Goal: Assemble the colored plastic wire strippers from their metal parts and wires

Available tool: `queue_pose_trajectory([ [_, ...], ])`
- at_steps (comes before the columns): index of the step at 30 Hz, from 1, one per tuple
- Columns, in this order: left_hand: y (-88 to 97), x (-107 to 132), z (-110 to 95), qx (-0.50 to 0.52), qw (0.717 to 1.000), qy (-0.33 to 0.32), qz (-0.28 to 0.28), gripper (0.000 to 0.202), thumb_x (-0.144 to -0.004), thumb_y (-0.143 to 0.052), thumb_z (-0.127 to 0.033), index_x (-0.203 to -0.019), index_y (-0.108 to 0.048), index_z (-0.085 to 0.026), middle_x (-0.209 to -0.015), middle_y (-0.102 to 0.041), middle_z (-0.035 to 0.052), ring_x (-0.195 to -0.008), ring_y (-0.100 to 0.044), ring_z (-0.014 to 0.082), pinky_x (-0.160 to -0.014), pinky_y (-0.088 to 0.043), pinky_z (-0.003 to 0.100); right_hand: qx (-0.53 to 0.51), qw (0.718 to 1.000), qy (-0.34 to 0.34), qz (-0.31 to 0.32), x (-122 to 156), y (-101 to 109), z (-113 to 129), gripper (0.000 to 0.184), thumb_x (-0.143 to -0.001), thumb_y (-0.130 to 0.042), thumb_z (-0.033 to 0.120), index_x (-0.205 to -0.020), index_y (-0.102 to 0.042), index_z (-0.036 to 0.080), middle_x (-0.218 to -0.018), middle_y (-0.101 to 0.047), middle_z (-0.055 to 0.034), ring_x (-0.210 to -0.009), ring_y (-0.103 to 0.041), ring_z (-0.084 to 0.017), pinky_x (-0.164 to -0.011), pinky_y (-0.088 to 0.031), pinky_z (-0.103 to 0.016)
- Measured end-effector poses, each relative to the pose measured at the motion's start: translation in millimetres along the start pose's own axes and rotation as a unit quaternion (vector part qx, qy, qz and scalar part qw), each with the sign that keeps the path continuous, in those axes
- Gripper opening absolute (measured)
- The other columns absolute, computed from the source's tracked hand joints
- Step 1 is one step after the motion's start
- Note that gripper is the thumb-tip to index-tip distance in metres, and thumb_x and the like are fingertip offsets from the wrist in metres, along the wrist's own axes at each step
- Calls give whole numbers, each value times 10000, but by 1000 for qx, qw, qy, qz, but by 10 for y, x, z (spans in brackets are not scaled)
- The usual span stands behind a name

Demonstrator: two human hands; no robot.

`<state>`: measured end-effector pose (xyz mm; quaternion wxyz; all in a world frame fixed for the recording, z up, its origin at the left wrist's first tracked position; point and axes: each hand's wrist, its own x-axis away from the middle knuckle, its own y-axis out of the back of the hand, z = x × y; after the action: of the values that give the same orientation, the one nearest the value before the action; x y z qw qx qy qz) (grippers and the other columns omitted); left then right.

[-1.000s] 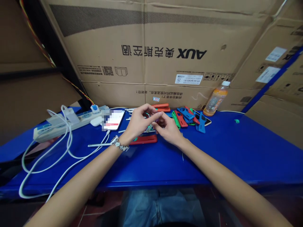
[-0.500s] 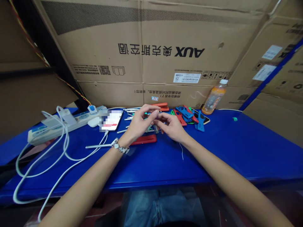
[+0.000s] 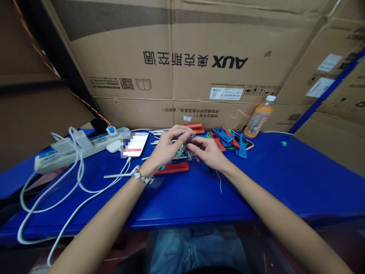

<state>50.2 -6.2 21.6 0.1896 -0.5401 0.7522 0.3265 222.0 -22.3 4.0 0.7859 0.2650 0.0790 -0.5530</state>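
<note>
Our left hand (image 3: 170, 146) and right hand (image 3: 210, 153) stay fingertips-together, their grasp unclear to us; white thread (image 3: 220, 181) now shows longer at the right's five o'clock, so fingerwork seems unfinished.

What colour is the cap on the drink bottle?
The cap is white, in the head view.

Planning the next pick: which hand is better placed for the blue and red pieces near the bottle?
Right, I'd judge: the right hand is nearer the blue and red pieces, while the left hand lies beyond it, farther away.
</note>
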Motion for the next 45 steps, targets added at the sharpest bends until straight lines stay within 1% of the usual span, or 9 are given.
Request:
queue_pose_trajectory([
  [9, -174, -9, -18, 51, 992, 51, -108, 211, -757, -796, -340, -743, -679, -165, -695, -669, 10, -643, -598, 125, -605, -477, 250, 45, 990, 37, -132, -30, -159, -83, 300, -784, -729, 412, -730, -534, 190, -667, -527, 28, -616, -491, -121, -570, -408, -258],
  [14, -27, 9, -36, -1, 999, 31, -37, 158, -859, -697, -333, -875, -761, -190, -907, -713, 63, -846, -650, 176, -732, -515, 298, -21, 1000, 2, 4, -5, -51, -12, 340, -881, -590, 497, -1007, -623, 183, -741, -561, 14, -555, -511, -106, -493, -445, -248],
  [17, 34, 25, -38, -23, 1000, 15, 4, 216, -912, -622, -361, -942, -772, -208, -1079, -667, 97, -982, -626, 203, -785, -521, 322, -43, 998, -28, 48, 3, 3, 20, 370, -900, -547, 533, -948, -630, 176, -711, -551, 20, -470, -467, -81, -412, -404, -232],
  [20, 8, 27, -40, -23, 1000, 4, 14, 248, -940, -576, -373, -987, -760, -214, -1047, -675, 95, -978, -620, 202, -811, -519, 337, -18, 1000, -8, -15, -5, -16, 17, 313, -855, -635, 491, -838, -592, 181, -736, -578, 8, -531, -475, -90, -447, -404, -231],
  [25, -160, 7, -64, -2, 993, 38, -113, 221, -787, -769, -379, -849, -703, -178, -800, -690, 31, -738, -625, 149, -680, -505, 275, 41, 992, 39, -111, -36, -132, -58, 306, -786, -721, 423, -755, -515, 199, -659, -518, 32, -623, -475, -123, -567, -409, -259],
  [29, -178, 7, -85, 12, 992, 44, -120, 239, -763, -789, -390, -724, -694, -174, -690, -677, 15, -638, -600, 137, -621, -494, 268, 50, 987, 33, -146, -37, -190, -51, 347, -751, -751, 424, -717, -483, 206, -645, -486, 42, -606, -445, -116, -555, -390, -256],
  [36, -1, 53, -76, -35, 999, 6, -40, 150, -854, -711, -353, -885, -789, -229, -866, -759, 46, -817, -669, 199, -777, -526, 340, -65, 997, -35, 18, 22, 3, 96, 411, -839, -647, 515, -1094, -640, 193, -672, -576, 23, -498, -465, -100, -423, -381, -237],
  [41, -20, 42, -87, -49, 999, -5, 17, 201, -933, -602, -317, -1025, -762, -237, -1046, -753, 64, -993, -660, 206, -886, -510, 356, -30, 998, -32, -38, 7, 20, 48, 355, -785, -711, 519, -810, -636, 172, -632, -578, 25, -478, -450, -84, -443, -363, -236],
  [45, -136, 24, -74, -16, 997, 28, -75, 221, -806, -754, -351, -955, -719, -191, -961, -738, 61, -870, -669, 181, -744, -523, 294, -8, 993, 27, -112, -34, -92, -7, 362, -734, -763, 433, -677, -495, 196, -634, -511, 40, -576, -458, -103, -533, -385, -248],
])
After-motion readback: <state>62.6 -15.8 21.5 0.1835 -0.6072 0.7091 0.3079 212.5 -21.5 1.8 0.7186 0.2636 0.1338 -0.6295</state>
